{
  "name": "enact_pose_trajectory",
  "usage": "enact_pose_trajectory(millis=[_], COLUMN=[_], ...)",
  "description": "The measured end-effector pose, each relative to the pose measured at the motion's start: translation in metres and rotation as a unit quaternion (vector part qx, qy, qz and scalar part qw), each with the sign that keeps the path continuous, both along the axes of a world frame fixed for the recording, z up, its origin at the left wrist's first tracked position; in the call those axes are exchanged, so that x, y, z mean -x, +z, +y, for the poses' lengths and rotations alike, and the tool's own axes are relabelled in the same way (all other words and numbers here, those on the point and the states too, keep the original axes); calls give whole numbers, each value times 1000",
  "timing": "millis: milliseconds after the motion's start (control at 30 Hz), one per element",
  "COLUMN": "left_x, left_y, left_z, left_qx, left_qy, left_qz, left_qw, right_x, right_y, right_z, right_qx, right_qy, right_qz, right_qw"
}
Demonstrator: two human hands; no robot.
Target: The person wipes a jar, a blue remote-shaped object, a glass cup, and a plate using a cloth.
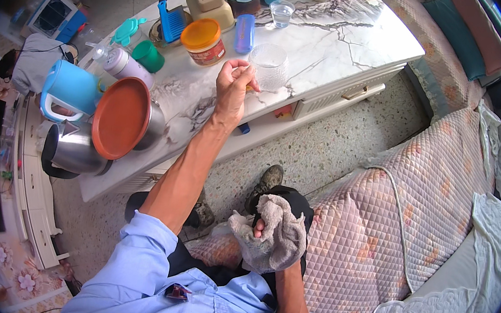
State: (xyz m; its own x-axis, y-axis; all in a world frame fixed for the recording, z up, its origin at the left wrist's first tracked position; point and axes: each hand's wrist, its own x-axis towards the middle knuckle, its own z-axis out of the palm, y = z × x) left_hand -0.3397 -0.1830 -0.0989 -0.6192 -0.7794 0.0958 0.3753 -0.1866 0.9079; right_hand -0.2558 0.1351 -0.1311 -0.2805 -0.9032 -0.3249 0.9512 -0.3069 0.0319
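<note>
My left hand (232, 90) is stretched over the near edge of the marble-patterned table, its fingers curled. It overlaps the left side of a clear textured glass (270, 68) standing on the tabletop; whether the fingers touch or grip it is unclear. A small orange spot shows beside the fingertips, too little to identify. Over my lap, my right hand (259, 228) holds a bunched grey-beige cloth (275, 247), which covers most of that hand. Left of the glass is a tub (203, 42) with an orange lid, and a blue-purple case (245, 34) lies just behind.
On the table (332, 50) stand a clear cup (281, 14), a green cup (149, 56), a lilac bottle (128, 67), a blue pitcher (72, 90), a steel kettle (80, 146) and a tilted red-brown round tray (121, 118). An open drawer (345, 100) juts below; a quilted sofa (361, 243) is at right.
</note>
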Motion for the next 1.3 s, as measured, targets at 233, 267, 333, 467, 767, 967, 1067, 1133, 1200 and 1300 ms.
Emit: enact_pose_trajectory(millis=[233, 267, 333, 467, 767, 967, 1067, 1133, 1200, 1300], left_x=[31, 35, 42, 57, -19, -172, -228, -249, -261, -267], left_y=[-9, -12, -14, -11, 8, -24, -14, 1, 7, 17], left_z=[-14, -17, -24, -32, 36, 137, 168, 186, 197, 204], left_qx=[67, 77, 86, 99, 262, 179, 80, 25, -36, -159], left_qy=[-3, 5, 9, 34, 82, -63, -75, -82, -95, -140], left_qz=[-39, -66, -79, -115, -141, -248, -278, -260, -211, -148], left_qw=[997, 995, 993, 988, 951, 950, 954, 962, 972, 966], right_x=[1, 2, 3, 2, 5, -1, -7, -6, -5, -15], right_y=[-23, -25, -23, -25, -55, -7, -25, -13, 6, 8], right_z=[3, 3, 4, 1, 3, -13, -15, -19, -22, -27], right_qx=[46, 50, 44, 67, 7, -118, -48, -65, -8, 37], right_qy=[24, 26, 26, 15, 1, -57, -77, -70, -62, -62], right_qz=[-1, 23, 19, 17, 79, 200, 181, 315, 222, 105], right_qw=[999, 998, 999, 998, 997, 971, 979, 944, 973, 992])
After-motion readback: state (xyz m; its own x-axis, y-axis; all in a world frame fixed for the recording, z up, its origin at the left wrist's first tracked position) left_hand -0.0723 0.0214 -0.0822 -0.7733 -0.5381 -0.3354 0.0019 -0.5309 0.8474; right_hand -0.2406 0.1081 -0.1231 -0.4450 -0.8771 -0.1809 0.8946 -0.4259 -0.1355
